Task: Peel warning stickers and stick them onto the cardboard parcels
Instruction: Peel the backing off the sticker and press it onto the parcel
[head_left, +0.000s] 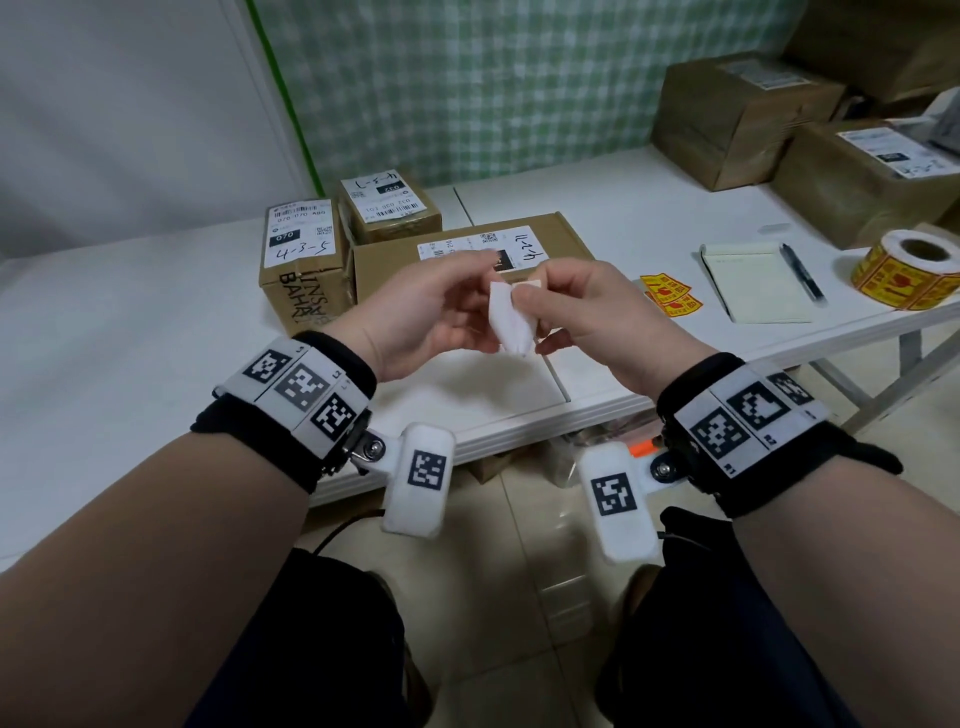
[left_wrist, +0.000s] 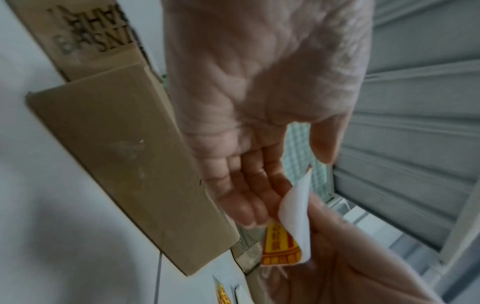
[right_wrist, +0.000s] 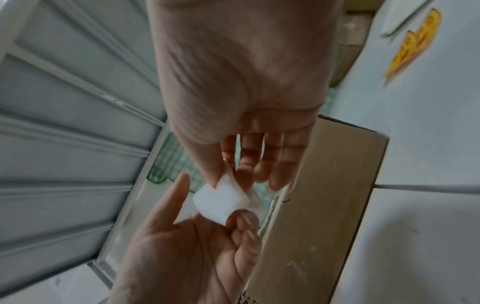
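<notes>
White table (head_left: 597, 208) before a green-checked wall: large cardboard parcels (head_left: 737, 114) far right; three labelled parcels (head_left: 457, 249) far centre; notepad (head_left: 753, 283) with pen (head_left: 802, 270); sticker roll (head_left: 909, 270) at right edge; loose stickers (head_left: 670, 293). Left hand (head_left: 415, 317) and right hand (head_left: 597, 322) both pinch one warning sticker (left_wrist: 280, 248), its white backing (head_left: 511, 322) curling away, above the near table edge

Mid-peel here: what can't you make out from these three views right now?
- Yellow warning sticker: head view shows only its white backing; print blurred in the left wrist view.
- Left hand, right hand: fingertip grip hidden behind the paper and knuckles.
- Flat brown cardboard parcel: top partly covered by both hands.
- Yellow sticker roll: cut by the head view's right edge.
</notes>
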